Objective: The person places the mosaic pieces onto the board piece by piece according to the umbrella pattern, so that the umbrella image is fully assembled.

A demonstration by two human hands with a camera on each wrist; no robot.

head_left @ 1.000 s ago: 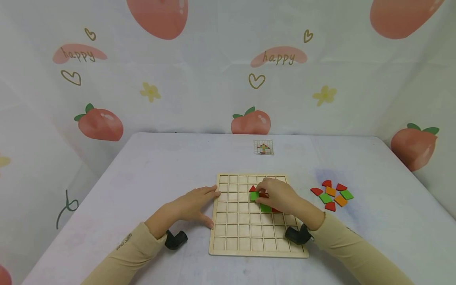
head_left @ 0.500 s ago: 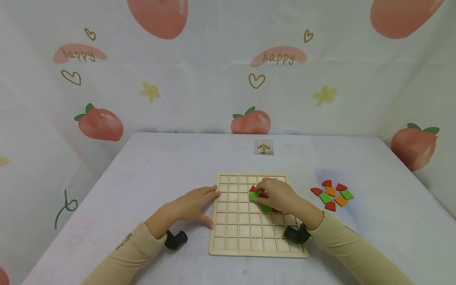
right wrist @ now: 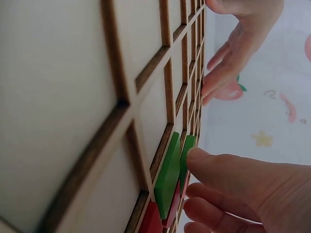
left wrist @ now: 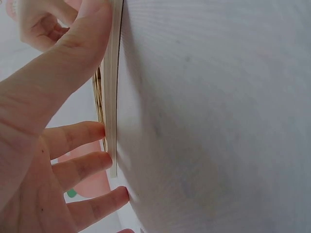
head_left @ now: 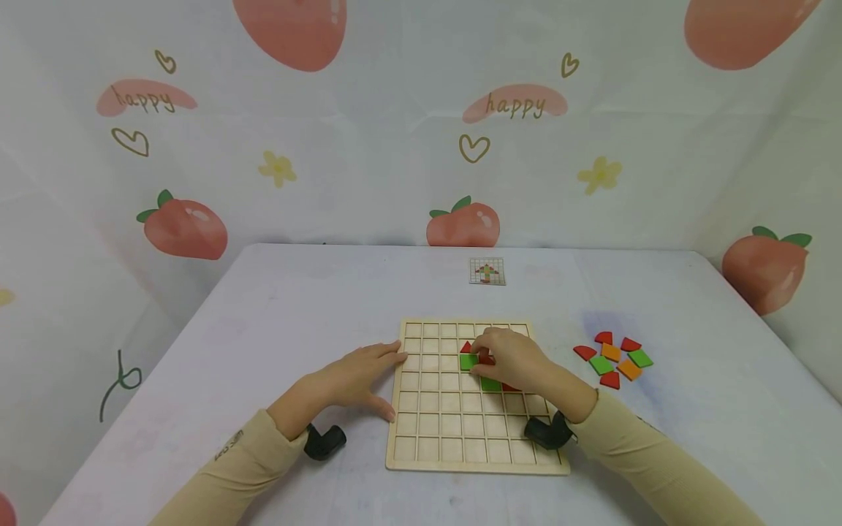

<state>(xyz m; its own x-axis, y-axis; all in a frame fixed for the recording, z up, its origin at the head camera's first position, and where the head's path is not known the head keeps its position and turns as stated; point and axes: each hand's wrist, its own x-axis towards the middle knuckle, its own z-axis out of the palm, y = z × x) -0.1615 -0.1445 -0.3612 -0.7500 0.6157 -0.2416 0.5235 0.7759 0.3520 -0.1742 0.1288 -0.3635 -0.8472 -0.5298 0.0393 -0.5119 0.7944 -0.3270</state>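
A pale wooden grid board (head_left: pixel 434 424) lies on the table. My left hand (head_left: pixel 355 376) spreads its fingers along the board's left edge, the thumb touching lower down. My right hand (head_left: pixel 516 361) is over the upper right part, thumb and forefinger pinching a green square tile (head_left: pixel 468 361) in a cell; the right wrist view shows the thumb (right wrist: pixel 209 162) against its edge. Above that tile sits a red triangle (head_left: pixel 466 347). Another green square tile (head_left: pixel 490 384) lies in the grid, with red pieces beside it partly hidden under the hand.
Loose red quarter-round pieces (head_left: pixel 609 380), orange squares (head_left: pixel 610 353) and green squares (head_left: pixel 639 359) lie on the table right of the board. Behind the board is a small card (head_left: pixel 487 271) with a coloured grid pattern. A printed cloth (head_left: pixel 381 146) hangs at the back.
Almost nothing differs. The right hand shifts very slightly with the green tile, while the left hand stays at the board's edge.
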